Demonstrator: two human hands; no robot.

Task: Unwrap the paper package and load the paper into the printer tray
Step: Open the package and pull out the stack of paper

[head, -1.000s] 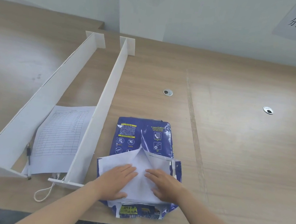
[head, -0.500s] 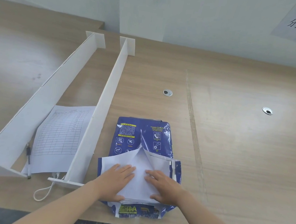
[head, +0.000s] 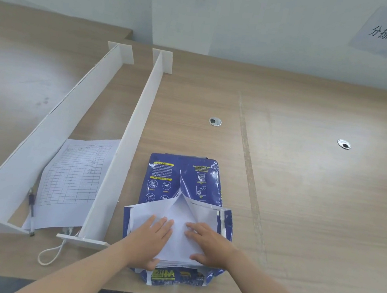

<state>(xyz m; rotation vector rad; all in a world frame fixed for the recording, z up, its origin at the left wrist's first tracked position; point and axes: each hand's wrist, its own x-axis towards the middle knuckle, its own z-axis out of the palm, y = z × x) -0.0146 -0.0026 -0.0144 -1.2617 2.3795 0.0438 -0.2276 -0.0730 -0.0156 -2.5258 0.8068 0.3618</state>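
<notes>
A blue paper package (head: pixel 182 176) lies on the wooden desk (head: pixel 301 205) near its front edge. Its near half is torn open, and white wrapper flaps fold out to both sides. The white paper stack (head: pixel 180 216) shows inside the opening. My left hand (head: pixel 151 239) lies on the stack's left side with its thumb curled round the near edge. My right hand (head: pixel 208 243) rests on the right side, thumb at the same edge. No printer tray is in view.
Two long white board dividers (head: pixel 128 144) stand on the desk to the left of the package. A printed form (head: pixel 74 181) and a pen (head: pixel 31 210) lie between them. A white cord loop (head: pixel 51 254) lies near the front edge, and two cable grommets (head: pixel 215 121) sit farther back.
Both hands stay on the paper stack, with the fingers drawn back only slightly toward me. The package has not moved.
</notes>
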